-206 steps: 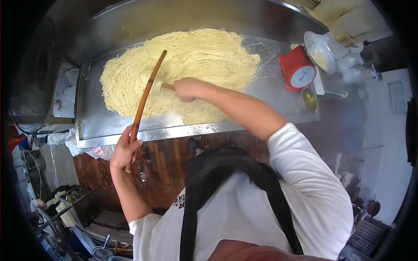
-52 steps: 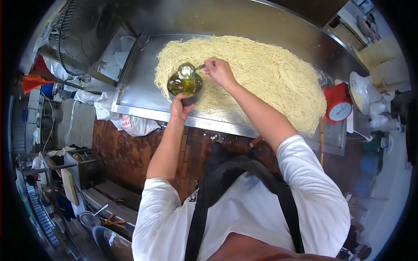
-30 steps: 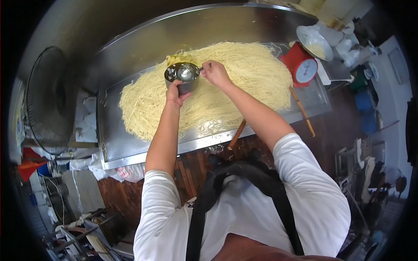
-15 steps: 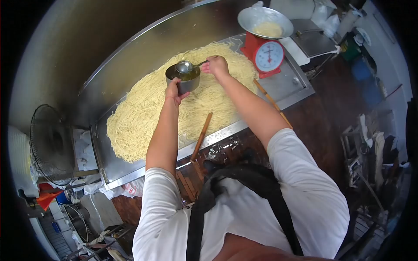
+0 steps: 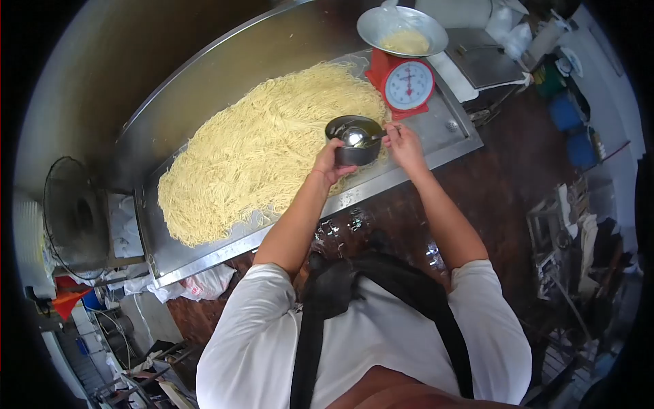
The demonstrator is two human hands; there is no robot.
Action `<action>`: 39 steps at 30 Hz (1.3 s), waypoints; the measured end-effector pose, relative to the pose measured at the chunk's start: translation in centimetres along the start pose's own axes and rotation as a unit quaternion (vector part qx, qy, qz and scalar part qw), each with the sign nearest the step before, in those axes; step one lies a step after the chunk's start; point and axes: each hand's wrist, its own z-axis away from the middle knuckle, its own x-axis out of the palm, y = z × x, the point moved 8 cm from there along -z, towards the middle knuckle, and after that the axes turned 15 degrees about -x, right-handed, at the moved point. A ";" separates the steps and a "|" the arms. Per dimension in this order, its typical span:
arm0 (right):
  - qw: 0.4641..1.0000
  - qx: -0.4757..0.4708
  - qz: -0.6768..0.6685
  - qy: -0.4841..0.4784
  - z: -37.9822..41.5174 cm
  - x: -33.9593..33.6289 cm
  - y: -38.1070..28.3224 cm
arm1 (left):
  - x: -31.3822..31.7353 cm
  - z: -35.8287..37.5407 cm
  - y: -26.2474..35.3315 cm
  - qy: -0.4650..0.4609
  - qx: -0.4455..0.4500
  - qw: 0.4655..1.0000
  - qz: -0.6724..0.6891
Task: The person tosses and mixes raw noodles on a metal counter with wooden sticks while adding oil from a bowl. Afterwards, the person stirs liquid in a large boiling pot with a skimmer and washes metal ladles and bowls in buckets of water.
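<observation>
A wide heap of pale yellow noodles (image 5: 266,143) covers much of the metal tray table (image 5: 436,140). Over the heap's right end, my left hand (image 5: 330,163) grips the rim and side of a dark round pot (image 5: 357,155). My right hand (image 5: 403,144) is closed on the handle of a metal ladle (image 5: 355,138), whose bowl is inside the pot. The amount of liquid in the pot is hard to make out.
Behind the pot stands a red dial scale (image 5: 409,85) with a metal bowl (image 5: 371,31) on top. A fan (image 5: 71,218) is at the left, a metal lid (image 5: 484,61) at the upper right. Plastic bags (image 5: 208,281) hang below the table's front edge.
Both hands, the pot and the ladle have moved right and nearer the front edge. The ladle has gone lower into the pot. Two wooden sticks at the front edge no longer show.
</observation>
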 end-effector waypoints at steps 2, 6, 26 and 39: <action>0.999 -0.023 0.027 0.009 0.4 1.1 -0.9 | -0.8 0.1 -0.4 0.003 0.003 0.999 0.036; 0.998 -0.053 0.031 -0.027 0.4 7.4 -5.2 | -6.5 2.6 0.8 0.015 0.051 0.995 0.089; 0.940 -0.272 0.046 -0.199 10.5 40.8 -21.5 | -42.4 25.3 -5.6 0.345 0.150 0.922 0.096; 0.983 -0.154 0.045 -0.092 5.6 24.1 -14.0 | -23.7 18.8 1.0 0.294 0.168 0.939 -0.053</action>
